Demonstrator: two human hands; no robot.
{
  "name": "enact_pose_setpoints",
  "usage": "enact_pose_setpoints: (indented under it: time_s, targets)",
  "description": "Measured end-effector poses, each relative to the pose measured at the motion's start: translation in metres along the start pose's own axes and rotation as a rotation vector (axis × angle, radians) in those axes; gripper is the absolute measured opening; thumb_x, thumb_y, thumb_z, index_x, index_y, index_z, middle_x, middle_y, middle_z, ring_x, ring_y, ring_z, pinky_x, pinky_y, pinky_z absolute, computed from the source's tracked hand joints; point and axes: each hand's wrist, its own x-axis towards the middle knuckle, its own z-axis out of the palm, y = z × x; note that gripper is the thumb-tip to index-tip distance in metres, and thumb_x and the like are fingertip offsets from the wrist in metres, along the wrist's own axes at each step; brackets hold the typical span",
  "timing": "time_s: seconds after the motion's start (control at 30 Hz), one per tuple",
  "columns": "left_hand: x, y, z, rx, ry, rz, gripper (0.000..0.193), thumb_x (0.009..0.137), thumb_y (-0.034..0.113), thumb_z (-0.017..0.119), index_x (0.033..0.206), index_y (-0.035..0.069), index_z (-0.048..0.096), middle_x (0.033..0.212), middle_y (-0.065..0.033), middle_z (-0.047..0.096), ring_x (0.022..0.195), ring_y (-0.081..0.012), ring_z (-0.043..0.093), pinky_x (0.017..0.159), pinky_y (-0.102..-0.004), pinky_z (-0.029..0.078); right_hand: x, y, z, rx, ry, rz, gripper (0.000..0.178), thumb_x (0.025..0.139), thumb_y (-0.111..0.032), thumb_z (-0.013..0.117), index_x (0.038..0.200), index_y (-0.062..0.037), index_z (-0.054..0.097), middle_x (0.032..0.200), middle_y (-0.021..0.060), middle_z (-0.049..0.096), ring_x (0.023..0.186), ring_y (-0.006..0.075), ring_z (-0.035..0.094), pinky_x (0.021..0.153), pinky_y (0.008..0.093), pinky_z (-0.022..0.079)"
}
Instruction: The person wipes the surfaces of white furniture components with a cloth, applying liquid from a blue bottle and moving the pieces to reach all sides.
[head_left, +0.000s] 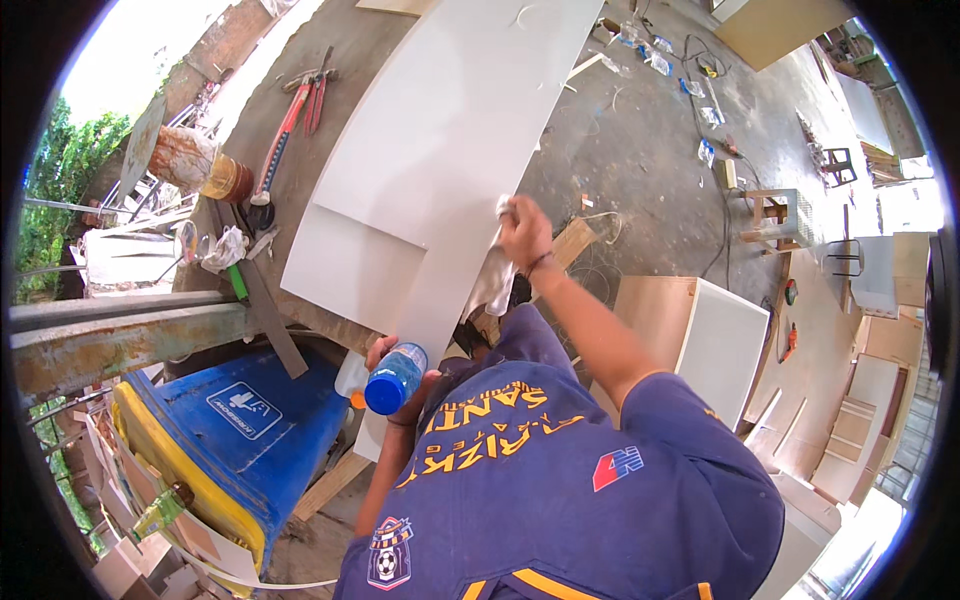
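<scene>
White laminate covers the long, smooth panel (440, 130), which lies flat on the workbench (300, 150) beside red-handled pliers (285, 125). The right hand (525, 232) clutches a crumpled pale rag (492, 280) against the panel's near edge. The left hand (385, 360), just below the panel's near end, wraps a clear bottle with a blue cap (392, 380).

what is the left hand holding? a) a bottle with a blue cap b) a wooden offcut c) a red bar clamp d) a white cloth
a: the left hand grips a clear bottle with a blue cap near the lower edge of the white panel, while the right hand presses a white cloth on the panel's edge.
</scene>
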Motion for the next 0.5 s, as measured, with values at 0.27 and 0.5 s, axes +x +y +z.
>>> enact_pose_setpoints:
  time_s: [0.27, 0.5]
  targets:
    - [0.003, 0.010, 0.014, 0.134, 0.012, -0.178, 0.066, 0.069, 0.033, 0.083, 0.118, 0.003, 0.049, 0.112, -0.0089, 0.054, 0.105, -0.0240, 0.051, 0.093, -0.0366, 0.041, 0.184, 0.090, -0.007, -0.079, 0.166, 0.221, 0.016, 0.084, -0.017, 0.055, 0.091, -0.0027, 0.054, 0.086, 0.0201, 0.063, 0.081, 0.0398, 0.061, 0.070, 0.0430, 0.048]
    - [0.021, 0.032, 0.049, 0.083, 0.120, -0.312, 0.061, 0.068, 0.021, 0.084, 0.115, 0.001, 0.052, 0.111, -0.0099, 0.058, 0.103, -0.0236, 0.056, 0.092, -0.0368, 0.043, 0.074, 0.039, 0.004, 0.076, 0.077, 0.062, 0.011, 0.083, -0.008, 0.055, 0.093, -0.0040, 0.052, 0.088, 0.0179, 0.059, 0.086, 0.0381, 0.060, 0.072, 0.0432, 0.049]
